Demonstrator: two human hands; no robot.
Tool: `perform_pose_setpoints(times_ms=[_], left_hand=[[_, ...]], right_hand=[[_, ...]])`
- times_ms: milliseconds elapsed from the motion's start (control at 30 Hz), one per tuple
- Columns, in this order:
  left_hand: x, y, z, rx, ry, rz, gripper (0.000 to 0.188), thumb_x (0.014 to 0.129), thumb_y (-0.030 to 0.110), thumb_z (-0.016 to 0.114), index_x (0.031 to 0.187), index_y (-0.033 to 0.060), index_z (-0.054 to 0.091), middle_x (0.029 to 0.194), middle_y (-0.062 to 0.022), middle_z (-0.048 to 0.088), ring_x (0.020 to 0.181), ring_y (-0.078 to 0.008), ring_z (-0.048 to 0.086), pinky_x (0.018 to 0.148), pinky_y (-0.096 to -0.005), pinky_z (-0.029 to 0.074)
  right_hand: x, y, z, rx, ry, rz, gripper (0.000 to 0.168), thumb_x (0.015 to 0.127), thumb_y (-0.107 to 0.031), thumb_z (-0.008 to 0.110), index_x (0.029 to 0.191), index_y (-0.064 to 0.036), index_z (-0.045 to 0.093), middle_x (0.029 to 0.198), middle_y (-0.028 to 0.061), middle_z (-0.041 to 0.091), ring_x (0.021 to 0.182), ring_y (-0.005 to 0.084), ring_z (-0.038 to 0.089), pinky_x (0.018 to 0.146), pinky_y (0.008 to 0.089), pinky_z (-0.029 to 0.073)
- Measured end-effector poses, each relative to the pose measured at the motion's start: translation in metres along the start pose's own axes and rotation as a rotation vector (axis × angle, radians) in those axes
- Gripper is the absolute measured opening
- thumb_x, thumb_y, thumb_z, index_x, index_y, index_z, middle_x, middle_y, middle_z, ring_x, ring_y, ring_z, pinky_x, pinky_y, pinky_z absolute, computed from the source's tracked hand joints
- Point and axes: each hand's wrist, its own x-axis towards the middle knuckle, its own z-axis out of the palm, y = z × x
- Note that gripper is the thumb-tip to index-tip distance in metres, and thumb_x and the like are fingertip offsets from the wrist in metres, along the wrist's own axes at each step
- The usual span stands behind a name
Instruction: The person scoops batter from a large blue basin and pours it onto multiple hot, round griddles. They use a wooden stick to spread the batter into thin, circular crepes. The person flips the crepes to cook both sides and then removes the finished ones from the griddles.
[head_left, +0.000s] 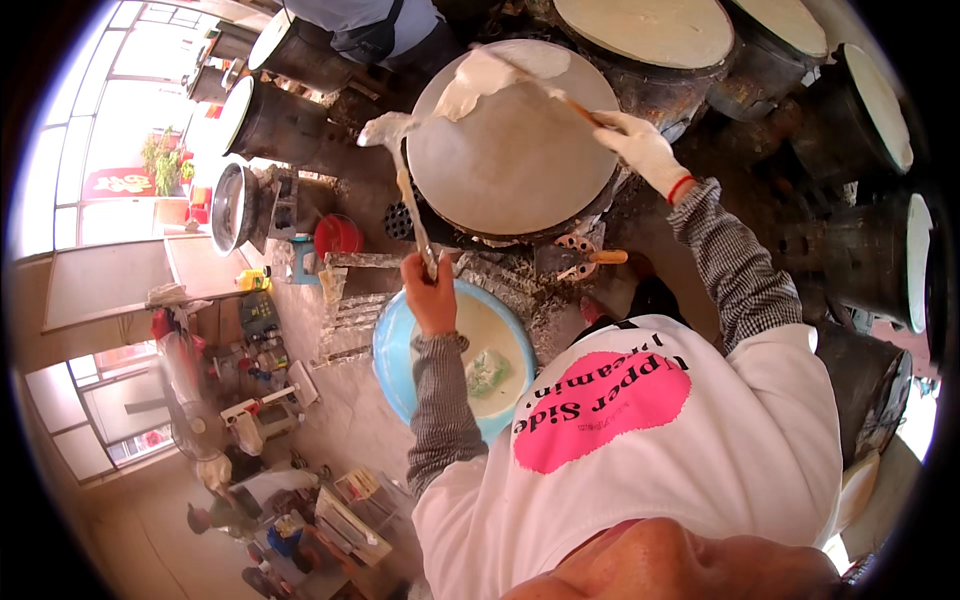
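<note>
A large round griddle (517, 157) stands before me, with wet batter (480, 79) in a loose sheet over its far left part. My left hand (431, 289), bare, grips the handle of a batter-coated ladle or scraper (409, 180), whose head is just left of the griddle's rim. In a white glove with a red cuff edge, my right hand (637, 146) holds a long wooden-handled spreader (581, 111) reaching over the griddle into the batter. Below my left hand is a light blue tub (390, 345) of pale batter, with a greenish lump (486, 373) in it.
Other round griddles on dark drum stoves (645, 30) surround the far and right sides. A person in a light top (375, 37) stands beyond the griddle. A red bucket (337, 235) and blue stool (304, 261) are at left. A wooden-handled trowel (607, 257) lies near the stove's base.
</note>
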Motion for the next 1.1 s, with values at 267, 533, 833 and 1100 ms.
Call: perform_pose_setpoints(times_ms=[267, 533, 833, 1100], left_hand=[[-0.004, 0.031, 0.023, -0.098, 0.038, -0.121, 0.028, 0.089, 0.013, 0.072, 0.104, 0.0014, 0.052, 0.085, 0.0004, 0.055, 0.07, -0.0053, 0.049, 0.062, -0.021, 0.042], [-0.027, 0.054, 0.029, -0.126, 0.098, -0.188, 0.025, 0.09, 0.012, 0.071, 0.104, 0.0022, 0.053, 0.081, 0.0022, 0.051, 0.067, -0.0033, 0.046, 0.057, -0.0197, 0.039], [-0.058, 0.077, 0.047, -0.258, 0.17, -0.314, 0.024, 0.09, 0.008, 0.069, 0.104, 0.0028, 0.05, 0.076, 0.0015, 0.053, 0.055, -0.0038, 0.047, 0.046, -0.02, 0.036], [-0.072, 0.092, 0.065, -0.392, 0.183, -0.407, 0.024, 0.091, 0.008, 0.068, 0.103, 0.003, 0.048, 0.071, 0.0005, 0.052, 0.048, -0.0048, 0.045, 0.041, -0.0206, 0.034]], right_hand=[[0.04, -0.004, 0.019, -0.075, -0.137, -0.148, 0.048, 0.09, -0.031, 0.06, 0.131, -0.006, 0.058, 0.113, 0.0132, 0.069, 0.088, 0.0201, 0.066, 0.08, 0.0306, 0.052], [0.041, -0.019, -0.011, 0.054, -0.286, 0.018, 0.049, 0.091, -0.03, 0.062, 0.132, -0.004, 0.057, 0.098, 0.0063, 0.069, 0.063, 0.0117, 0.055, 0.062, 0.0253, 0.047], [0.069, 0.004, -0.039, 0.183, -0.37, -0.027, 0.047, 0.091, -0.028, 0.061, 0.13, -0.001, 0.058, 0.089, 0.0043, 0.066, 0.062, 0.0089, 0.053, 0.056, 0.0248, 0.044], [0.076, -0.018, -0.023, 0.136, -0.493, -0.156, 0.047, 0.092, -0.027, 0.062, 0.13, 0.0, 0.058, 0.09, 0.004, 0.067, 0.063, 0.0084, 0.053, 0.059, 0.0224, 0.044]])
